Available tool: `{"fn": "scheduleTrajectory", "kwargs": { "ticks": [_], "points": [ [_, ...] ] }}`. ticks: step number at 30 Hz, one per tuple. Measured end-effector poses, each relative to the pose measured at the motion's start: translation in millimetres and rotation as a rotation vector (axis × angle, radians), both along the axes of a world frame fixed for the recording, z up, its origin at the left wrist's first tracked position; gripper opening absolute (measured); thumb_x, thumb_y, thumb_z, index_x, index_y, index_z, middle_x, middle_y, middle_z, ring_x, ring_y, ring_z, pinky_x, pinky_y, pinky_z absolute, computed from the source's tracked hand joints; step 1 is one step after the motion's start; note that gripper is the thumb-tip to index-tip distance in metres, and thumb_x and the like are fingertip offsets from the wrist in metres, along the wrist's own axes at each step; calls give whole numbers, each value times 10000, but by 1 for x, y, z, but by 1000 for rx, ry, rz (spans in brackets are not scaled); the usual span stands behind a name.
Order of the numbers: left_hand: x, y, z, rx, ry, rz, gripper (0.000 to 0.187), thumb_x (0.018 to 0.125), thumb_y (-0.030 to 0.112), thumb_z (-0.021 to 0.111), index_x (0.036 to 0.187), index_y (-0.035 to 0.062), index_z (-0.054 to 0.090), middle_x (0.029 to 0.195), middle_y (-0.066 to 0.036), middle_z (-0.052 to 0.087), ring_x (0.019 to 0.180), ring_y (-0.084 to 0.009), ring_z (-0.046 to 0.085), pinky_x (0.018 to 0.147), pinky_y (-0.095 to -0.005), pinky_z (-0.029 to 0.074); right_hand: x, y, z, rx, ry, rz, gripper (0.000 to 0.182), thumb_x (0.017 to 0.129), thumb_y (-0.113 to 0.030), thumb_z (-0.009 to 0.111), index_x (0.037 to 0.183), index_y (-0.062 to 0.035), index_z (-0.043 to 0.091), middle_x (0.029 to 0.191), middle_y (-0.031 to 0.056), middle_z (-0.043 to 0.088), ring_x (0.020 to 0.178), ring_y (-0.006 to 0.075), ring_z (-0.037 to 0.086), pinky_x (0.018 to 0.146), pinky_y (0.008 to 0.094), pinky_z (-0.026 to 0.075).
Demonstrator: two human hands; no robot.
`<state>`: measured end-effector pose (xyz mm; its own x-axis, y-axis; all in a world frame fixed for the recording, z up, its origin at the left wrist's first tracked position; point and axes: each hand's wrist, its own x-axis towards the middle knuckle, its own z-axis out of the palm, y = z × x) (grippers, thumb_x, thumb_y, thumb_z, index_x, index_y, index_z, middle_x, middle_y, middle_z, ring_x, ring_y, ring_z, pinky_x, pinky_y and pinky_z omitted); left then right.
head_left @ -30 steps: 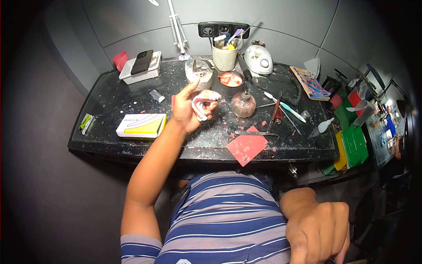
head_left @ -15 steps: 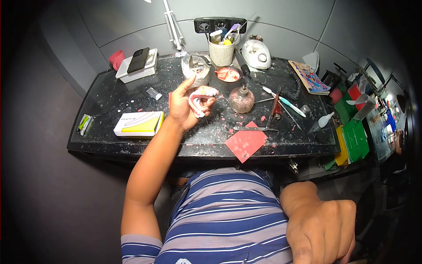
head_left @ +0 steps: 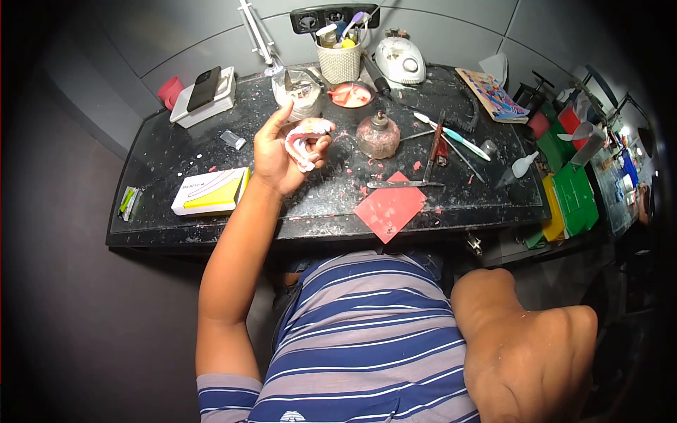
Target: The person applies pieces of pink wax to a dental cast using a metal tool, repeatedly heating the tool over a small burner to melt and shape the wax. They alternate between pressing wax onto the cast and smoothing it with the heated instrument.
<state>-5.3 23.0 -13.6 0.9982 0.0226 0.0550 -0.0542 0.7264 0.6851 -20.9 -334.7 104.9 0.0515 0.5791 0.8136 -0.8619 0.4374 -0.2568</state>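
Note:
My left hand (head_left: pixel 282 155) is raised over the black bench, palm up, holding a pink and white horseshoe-shaped denture piece (head_left: pixel 297 146). Its thumb points up and the other fingers curl beside the piece. Close to the camera at the lower right is my right hand (head_left: pixel 532 359), its back towards me; the fingers are bent away and mostly hidden, so what they hold does not show. A red wax sheet (head_left: pixel 390 210) lies at the bench's front edge with a metal knife (head_left: pixel 405 184) across it. Right of my left hand stands a glass burner (head_left: pixel 378 137).
The black bench (head_left: pixel 303 229) bears a yellow-white box (head_left: pixel 211 192), a phone (head_left: pixel 204 88) on white trays, a plaster-stained bowl (head_left: pixel 300 99), a pink dish (head_left: pixel 350 94), a tool cup (head_left: pixel 339 63), a white machine (head_left: pixel 400 61), a toothbrush (head_left: pixel 455 138) and a magazine (head_left: pixel 491 96). Green bins (head_left: pixel 572 203) stand right.
The view has shifted, so the bench objects sit higher and mostly further left. My right hand has moved rightward and turned, with its fingers less visible. My left hand still holds the denture piece.

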Motion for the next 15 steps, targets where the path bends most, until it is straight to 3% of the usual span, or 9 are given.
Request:
{"fn": "scheduleTrajectory", "kwargs": {
  "ticks": [4, 6, 7, 9, 15],
  "points": [
    [-1, -1, 1, 10, 3, 6, 760, 998, 592, 375, 1140, -129, 570, 770, -124, 588, 627, -213, 539, 584, -347, 457, 7, -3, 5, -65, -117, -14, 173, 680, 160, 600, 562, 41, 640, 609, 190, 586, 533, 274, 538, 543, 385, 454],
    [0, -5, 2, 8, 27, 48, 756, 966, 604, 431, 1076, -113, 647, 749, -139, 618, 604, -194, 557, 518, -310, 446, 0, -20, -14, 25, -92, -162, 224, 951, -40, 570, 764, 59, 641, 787, 189, 666, 688, 263, 655, 743, 389, 563],
    [0, -5, 2, 7, 29, 48, 756, 967, 603, 431, 1077, -113, 645, 751, -139, 618, 604, -193, 556, 520, -309, 443, 3, -17, -8, 22, -91, -161, 224, 951, -40, 570, 764, 59, 641, 787, 189, 666, 688, 263, 655, 743, 389, 563],
    [0, -4, 2, 4, 32, 45, 756, 967, 603, 430, 1078, -114, 644, 752, -139, 618, 604, -193, 555, 522, -308, 441, 10, -8, 8, 28, -85, -64, 156, 682, 151, 594, 592, 50, 671, 630, 197, 612, 557, 291, 549, 536, 420, 450],
    [-1, -5, 3, -7, 37, 36, 756, 968, 602, 427, 1088, -116, 634, 760, -136, 616, 585, -194, 545, 531, -308, 439, 14, -13, -3, 142, -70, -29, 148, 672, 130, 598, 610, 37, 694, 641, 200, 622, 572, 305, 554, 527, 444, 444]
  ]
}}
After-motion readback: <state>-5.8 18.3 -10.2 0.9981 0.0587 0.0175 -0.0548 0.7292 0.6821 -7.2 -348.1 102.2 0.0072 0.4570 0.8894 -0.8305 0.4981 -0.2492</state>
